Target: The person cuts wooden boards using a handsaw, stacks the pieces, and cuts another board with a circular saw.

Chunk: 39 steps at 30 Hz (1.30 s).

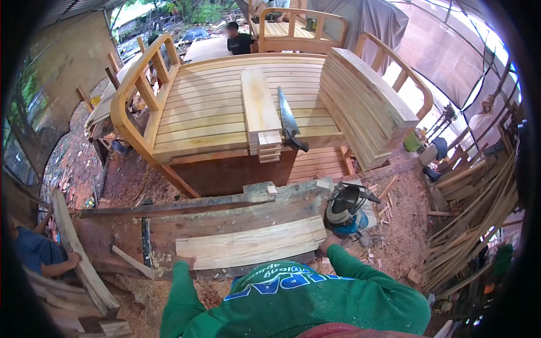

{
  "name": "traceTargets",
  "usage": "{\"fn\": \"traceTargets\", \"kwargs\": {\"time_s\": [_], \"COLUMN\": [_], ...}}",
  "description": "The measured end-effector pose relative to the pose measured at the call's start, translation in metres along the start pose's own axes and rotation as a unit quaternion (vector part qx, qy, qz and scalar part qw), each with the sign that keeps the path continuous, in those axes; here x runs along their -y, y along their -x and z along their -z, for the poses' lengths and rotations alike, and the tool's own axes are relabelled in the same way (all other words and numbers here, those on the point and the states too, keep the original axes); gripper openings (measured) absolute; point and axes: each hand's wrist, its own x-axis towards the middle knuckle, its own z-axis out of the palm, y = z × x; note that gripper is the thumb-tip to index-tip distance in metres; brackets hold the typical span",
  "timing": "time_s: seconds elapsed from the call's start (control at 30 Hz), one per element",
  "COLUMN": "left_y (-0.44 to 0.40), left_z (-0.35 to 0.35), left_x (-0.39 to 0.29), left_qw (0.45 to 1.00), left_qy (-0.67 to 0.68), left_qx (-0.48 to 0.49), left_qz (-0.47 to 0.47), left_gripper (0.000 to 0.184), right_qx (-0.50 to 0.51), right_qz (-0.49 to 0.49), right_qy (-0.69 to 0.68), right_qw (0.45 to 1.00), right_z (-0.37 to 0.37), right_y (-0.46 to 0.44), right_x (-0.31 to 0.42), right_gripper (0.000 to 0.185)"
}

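Observation:
A pale wooden board (253, 243) lies lengthwise on the dusty workbench (121, 225) before me, a thin seam showing along it toward the right end. At the board's near left corner, my left hand (186, 261) holds its edge. My right hand (329, 243) grips the opposite end, near the lower right corner. Just beyond that hand sits a blue and black power tool (346, 208). A hammer-like tool with a wooden handle (134, 261) rests on the bench left of my left hand.
Ahead is a slatted wooden bench (203, 107) bearing a narrow board stack (260, 104), a handsaw (287, 115) and a tall board stack (366, 107). A co-worker (36, 248) holds a curved timber at left; another person (239, 42) is behind. Wood strips (479, 219) pile right.

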Motion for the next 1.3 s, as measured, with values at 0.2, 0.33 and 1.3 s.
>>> {"fn": "traceTargets", "kwargs": {"time_s": [0.2, 0.33, 1.3], "left_y": [0.003, -0.001, 0.184], "left_z": [-0.004, -0.010, -0.101], "left_x": [-0.001, 0.000, -0.216], "left_qw": [0.996, 1.000, 0.936], "left_qy": [0.056, -0.008, -0.307], "left_qx": [0.059, 0.024, 0.114], "left_qz": [0.034, 0.016, -0.129], "left_gripper": [0.100, 0.104, 0.156], "right_qx": [-0.019, -0.019, -0.004], "right_qz": [-0.029, -0.022, 0.233], "right_qy": [-0.056, -0.066, 0.265], "right_qw": [0.998, 0.997, 0.936], "right_z": [0.005, 0.018, 0.111], "right_y": [0.014, 0.024, 0.015], "right_x": [0.002, 0.009, -0.009], "right_gripper": [0.051, 0.054, 0.031]}}
